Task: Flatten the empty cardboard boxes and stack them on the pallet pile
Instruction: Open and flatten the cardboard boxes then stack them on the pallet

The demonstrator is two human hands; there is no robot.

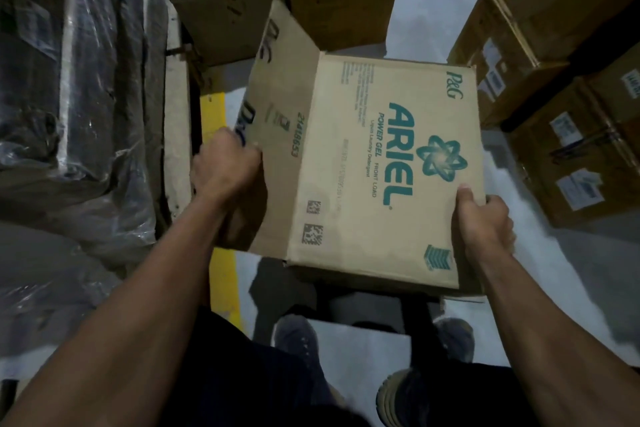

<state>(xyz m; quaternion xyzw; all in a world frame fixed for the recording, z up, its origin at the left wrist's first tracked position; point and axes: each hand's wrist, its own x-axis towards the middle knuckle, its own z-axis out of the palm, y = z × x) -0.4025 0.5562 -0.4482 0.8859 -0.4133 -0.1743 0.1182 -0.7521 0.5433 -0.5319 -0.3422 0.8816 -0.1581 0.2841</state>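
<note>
At the left of the frame sits one plastic-wrapped load (79, 80). Centre-left, the left hand (227, 166) grips an open flap of the single Ariel box (381, 166), seemingly to pull it flat. That box hangs mid-frame above the floor (433, 28). Lower right, the right hand (485, 225) clamps its far edge, steadying it. Several brown cartons (554, 114), at least four, stand right.

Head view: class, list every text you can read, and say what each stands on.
"ARIEL" – held box
"POWER GEL" – same face
"FRONT LOAD" – same face
"P&G" – its far corner
"2141865", last digit unclear – open flap
Fine print on the box and white labels on stacked cartons: too blurred to read.
</note>
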